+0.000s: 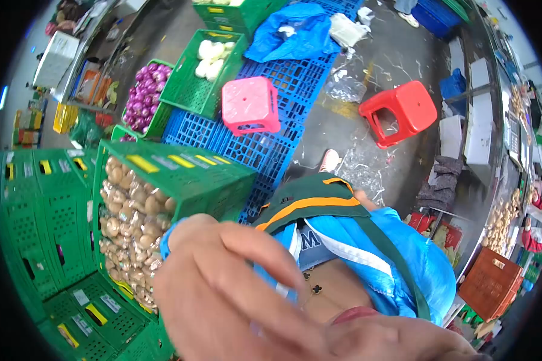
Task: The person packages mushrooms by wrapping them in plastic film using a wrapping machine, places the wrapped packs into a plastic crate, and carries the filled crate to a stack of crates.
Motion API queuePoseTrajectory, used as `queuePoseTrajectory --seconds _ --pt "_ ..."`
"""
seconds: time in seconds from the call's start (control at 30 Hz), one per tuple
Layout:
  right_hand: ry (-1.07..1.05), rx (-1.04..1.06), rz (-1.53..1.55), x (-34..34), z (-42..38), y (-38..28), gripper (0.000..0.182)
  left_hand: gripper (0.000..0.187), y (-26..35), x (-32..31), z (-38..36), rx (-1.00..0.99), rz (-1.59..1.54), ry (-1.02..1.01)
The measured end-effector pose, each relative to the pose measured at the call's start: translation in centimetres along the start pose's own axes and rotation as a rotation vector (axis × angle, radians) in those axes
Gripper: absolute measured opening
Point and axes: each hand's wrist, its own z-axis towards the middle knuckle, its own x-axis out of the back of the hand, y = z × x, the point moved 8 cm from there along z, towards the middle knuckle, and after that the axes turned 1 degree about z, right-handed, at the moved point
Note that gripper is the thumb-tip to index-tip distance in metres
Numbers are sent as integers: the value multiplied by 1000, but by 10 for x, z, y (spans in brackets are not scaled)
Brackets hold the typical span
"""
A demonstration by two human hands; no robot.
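My left hand (223, 289) is raised very close to the camera, slightly blurred, a blue cuff at its wrist. Its fingers are stretched and the thumb stands apart; no object shows in it. Behind it is a green crate (180, 174) with bagged brown mushrooms (132, 210). Only a small part of my right hand (364, 200) shows, past the blue sleeve (403, 253) and beside the dark green apron (313, 195); its fingers are hidden.
Blue plastic pallets (277, 144) carry a pink stool (247, 102), a crate of white vegetables (211, 60) and a blue bag (292, 33). Red onions (146, 96) fill another crate. A red stool (403, 111) stands on the littered floor. Green crates (48, 210) line the left; shelving stands right.
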Motion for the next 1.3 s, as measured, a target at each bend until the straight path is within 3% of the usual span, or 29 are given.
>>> queuePoseTrajectory --seconds 0.07,0.1,0.17,0.23,0.27,0.3,0.37,0.4,0.43,0.5,0.57,0.63,0.7,0.77,0.83,0.9,0.97,1.07,1.1,1.17,1.23,1.27,1.3 --pt "104 271 -410 35 6 -71 30 28 -51 -26 30 -110 -102 107" --pt "103 325 -501 63 4 -97 30 24 -81 -34 50 -23 -74 226" --pt "-125 283 -207 137 -5 -122 29 17 -130 -50 87 161 -19 448" --pt "-11 158 340 209 30 -101 24 15 -170 -51 105 308 20 595" --pt "176 159 379 251 41 -94 23 15 -188 -49 110 363 25 637" --pt "360 153 407 290 49 -83 22 18 -204 -45 119 449 -108 467" --pt "493 106 604 331 79 -47 23 24 -237 -46 127 606 -362 140" --pt "491 93 609 337 83 -40 23 30 -251 -44 131 409 -463 61" --pt "493 0 604 350 69 -46 23 30 -284 -40 137 417 -466 57" --pt "489 -92 612 355 67 -57 22 31 -284 -28 155 -292 -467 -50" --pt "412 -127 232 335 85 -68 24 30 -314 -21 167 -230 -424 -44" --pt "217 -91 314 292 110 -78 32 28 -346 -11 179 -180 -375 -35" --pt "-53 -15 417 272 105 -126 33 30 -368 5 188 -271 -311 -21" --pt "-17 228 81 281 111 -178 34 33 -370 40 193 -181 -251 -47" --pt "-25 210 98 313 124 -210 35 36 -380 64 199 -90 -181 -64" --pt "77 229 63 349 162 -213 36 38 -405 85 218 -110 -77 87" --pt "66 71 405 398 183 -219 30 37 -432 106 238 -93 -38 228" --pt "196 34 606 464 230 -234 29 37 -475 127 253 -388 100 256" --pt "373 89 371 475 272 -210 30 37 -494 135 257 -445 134 268" --pt "408 98 657 505 254 -242 33 37 -534 147 267 -497 164 282" --pt "313 78 829 530 216 -302 32 37 -573 151 278 -517 133 282" --pt "272 104 757 522 237 -296 31 37 -593 151 283 -520 117 282" --pt "390 148 584 536 226 -308 31 37 -615 150 288 -512 88 286"
